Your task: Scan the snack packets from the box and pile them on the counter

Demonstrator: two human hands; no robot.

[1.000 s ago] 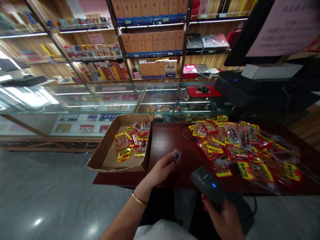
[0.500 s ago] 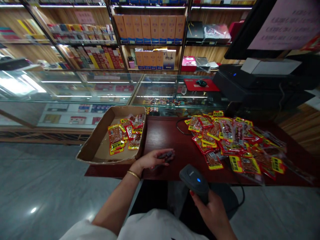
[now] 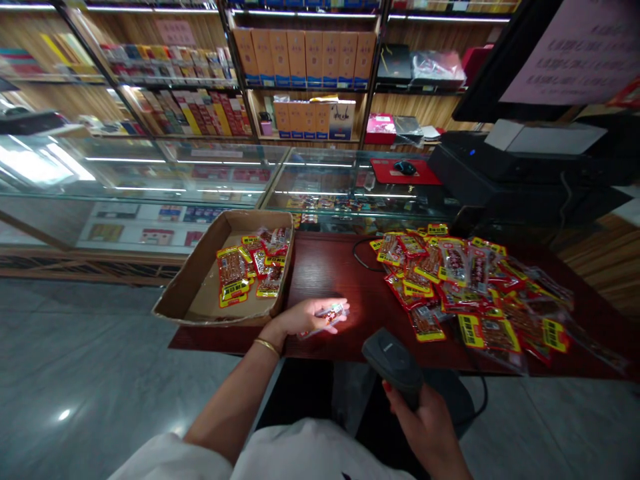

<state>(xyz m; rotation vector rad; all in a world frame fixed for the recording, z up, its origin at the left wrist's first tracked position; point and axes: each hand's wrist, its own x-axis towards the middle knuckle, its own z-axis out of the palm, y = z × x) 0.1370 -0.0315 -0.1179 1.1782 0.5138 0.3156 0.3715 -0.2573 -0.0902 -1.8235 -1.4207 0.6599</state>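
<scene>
My left hand (image 3: 310, 317) is closed on a small clear snack packet (image 3: 331, 315), held just above the dark red table near its front edge. Bright light falls on the packet and the fingertips. In my right hand (image 3: 425, 417) is a dark barcode scanner (image 3: 393, 361), its head pointing toward the packet. Left of my left hand stands an open cardboard box (image 3: 195, 293) with several red and yellow snack packets (image 3: 233, 267) inside. A large heap of similar packets (image 3: 450, 273) lies on the table to the right.
Behind the table (image 3: 325, 267) runs a glass display counter (image 3: 210, 177), with a mouse (image 3: 404, 167) on a red mat (image 3: 380, 172). A monitor (image 3: 540, 60) and a black machine (image 3: 500, 177) stand at the right. A cable (image 3: 356, 253) lies by the heap.
A bright light now shines on the packet and my left fingers. The blue light on top of the scanner is no longer lit. Both hands keep nearly the same place.
</scene>
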